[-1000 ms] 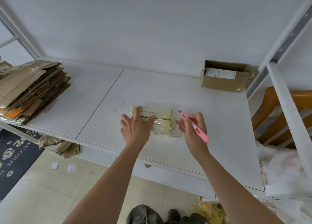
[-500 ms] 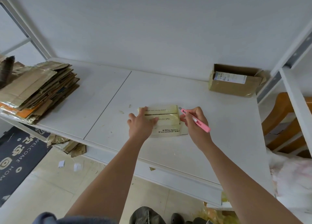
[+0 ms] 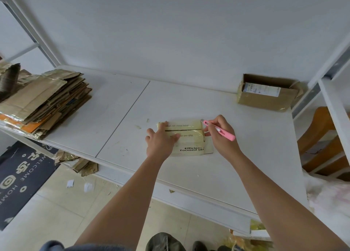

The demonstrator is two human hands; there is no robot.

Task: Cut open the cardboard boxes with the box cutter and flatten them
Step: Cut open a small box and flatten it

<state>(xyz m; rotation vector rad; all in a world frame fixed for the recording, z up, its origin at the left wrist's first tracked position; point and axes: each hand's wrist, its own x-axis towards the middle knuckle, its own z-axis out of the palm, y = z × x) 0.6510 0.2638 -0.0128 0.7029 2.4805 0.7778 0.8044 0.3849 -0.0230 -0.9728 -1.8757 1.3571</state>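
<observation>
A small pale-yellow box (image 3: 189, 137) with black print lies on the white table (image 3: 236, 165), its top seam split lengthwise. My left hand (image 3: 161, 142) presses flat on the box's left part, fingers spread. My right hand (image 3: 219, 137) grips a pink box cutter (image 3: 220, 131) like a pen, with its tip at the box's upper right corner. A brown cardboard box (image 3: 265, 97) with a white label stands open at the back right by the wall.
A stack of flattened cardboard (image 3: 41, 99) fills the table's left end. Cardboard scraps (image 3: 79, 163) and paper bits lie on the floor below, beside a dark doormat (image 3: 20, 175). A wooden chair (image 3: 325, 141) and white frame posts stand at the right.
The cutter's tip has moved up along the box's right end to its upper right corner. My left hand stays pressed on the box. The camera has shifted closer.
</observation>
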